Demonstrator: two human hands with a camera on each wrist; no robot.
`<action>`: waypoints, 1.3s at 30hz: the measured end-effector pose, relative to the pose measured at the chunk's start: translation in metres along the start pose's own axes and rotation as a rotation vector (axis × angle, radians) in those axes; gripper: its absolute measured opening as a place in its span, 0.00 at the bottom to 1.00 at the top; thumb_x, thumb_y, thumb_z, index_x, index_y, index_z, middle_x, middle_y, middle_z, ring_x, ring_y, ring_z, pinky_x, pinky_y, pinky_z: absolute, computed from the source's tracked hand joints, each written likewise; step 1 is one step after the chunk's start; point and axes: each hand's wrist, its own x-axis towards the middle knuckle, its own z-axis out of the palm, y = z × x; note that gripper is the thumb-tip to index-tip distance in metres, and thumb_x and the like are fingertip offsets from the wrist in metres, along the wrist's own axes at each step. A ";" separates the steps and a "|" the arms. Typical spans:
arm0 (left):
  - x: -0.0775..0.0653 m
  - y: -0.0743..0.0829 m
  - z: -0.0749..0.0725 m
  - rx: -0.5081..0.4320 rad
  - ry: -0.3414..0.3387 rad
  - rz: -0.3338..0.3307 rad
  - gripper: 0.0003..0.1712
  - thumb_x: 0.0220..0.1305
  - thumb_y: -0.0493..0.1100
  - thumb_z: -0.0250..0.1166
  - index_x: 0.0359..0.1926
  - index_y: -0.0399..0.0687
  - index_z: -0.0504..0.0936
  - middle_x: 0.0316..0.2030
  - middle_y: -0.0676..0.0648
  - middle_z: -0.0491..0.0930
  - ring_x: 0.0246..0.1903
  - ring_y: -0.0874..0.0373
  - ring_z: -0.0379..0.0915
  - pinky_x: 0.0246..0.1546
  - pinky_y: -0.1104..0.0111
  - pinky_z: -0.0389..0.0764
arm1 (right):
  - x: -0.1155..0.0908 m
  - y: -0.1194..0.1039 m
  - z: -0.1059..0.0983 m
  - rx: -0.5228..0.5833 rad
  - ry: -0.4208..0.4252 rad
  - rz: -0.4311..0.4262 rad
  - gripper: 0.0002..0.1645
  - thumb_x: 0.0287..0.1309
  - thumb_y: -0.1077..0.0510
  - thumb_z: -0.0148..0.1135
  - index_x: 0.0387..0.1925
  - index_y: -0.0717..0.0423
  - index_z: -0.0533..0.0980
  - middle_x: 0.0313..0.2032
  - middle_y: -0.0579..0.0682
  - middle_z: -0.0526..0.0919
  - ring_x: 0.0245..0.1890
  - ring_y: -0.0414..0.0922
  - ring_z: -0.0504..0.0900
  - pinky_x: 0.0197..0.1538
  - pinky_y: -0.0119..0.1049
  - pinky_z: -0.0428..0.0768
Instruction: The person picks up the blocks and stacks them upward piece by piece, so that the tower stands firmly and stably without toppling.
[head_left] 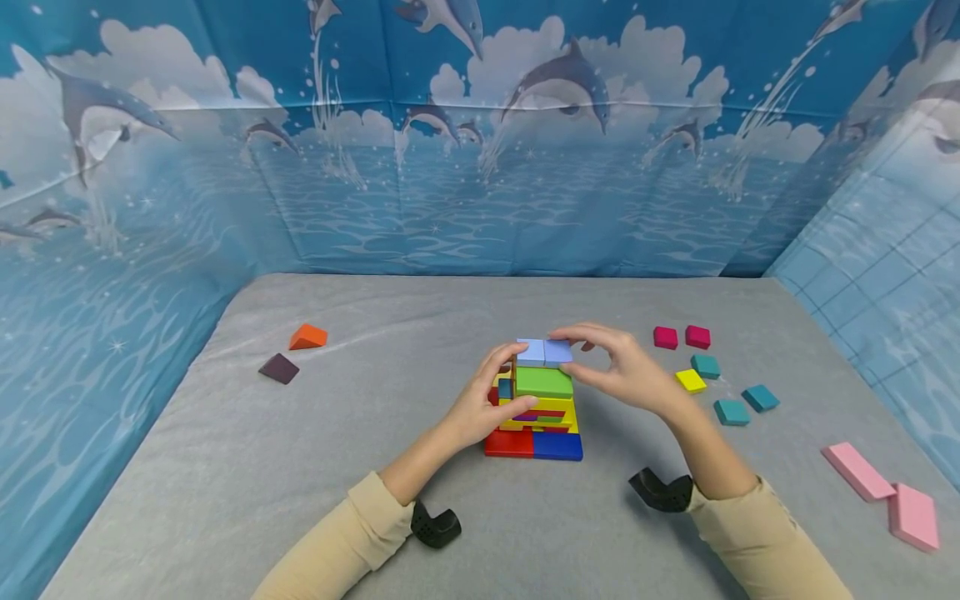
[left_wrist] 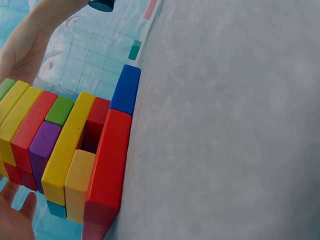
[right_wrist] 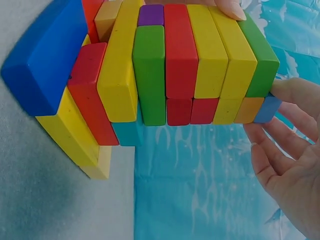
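A layered tower of coloured wooden blocks (head_left: 557,446) stands on the grey surface. Two light blue blocks (head_left: 532,353) lie side by side on its top, above a green block (head_left: 543,382). My right hand (head_left: 630,371) pinches the right-hand light blue block between thumb and fingers; its blue end (right_wrist: 267,109) shows in the right wrist view. At the tower's left, my left hand (head_left: 476,408) has its thumb across the front and its fingers by the upper left side, fairly straight, steadying it. The tower hides some of those fingers.
Right of the tower lie crimson blocks (head_left: 665,337), a yellow block (head_left: 691,381), teal blocks (head_left: 732,412) and pink planks (head_left: 913,517). An orange wedge (head_left: 307,337) and a dark block (head_left: 279,368) lie at the left. A dolphin-print curtain (head_left: 450,208) encloses the back and sides.
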 end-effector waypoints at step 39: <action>0.001 0.000 0.001 -0.004 0.009 -0.009 0.38 0.57 0.36 0.63 0.66 0.50 0.55 0.62 0.44 0.57 0.58 0.49 0.58 0.56 0.52 0.65 | -0.054 0.143 -0.050 -0.262 -0.007 0.615 0.26 0.58 0.53 0.60 0.52 0.67 0.70 0.51 0.70 0.63 0.46 0.63 0.68 0.49 0.58 0.70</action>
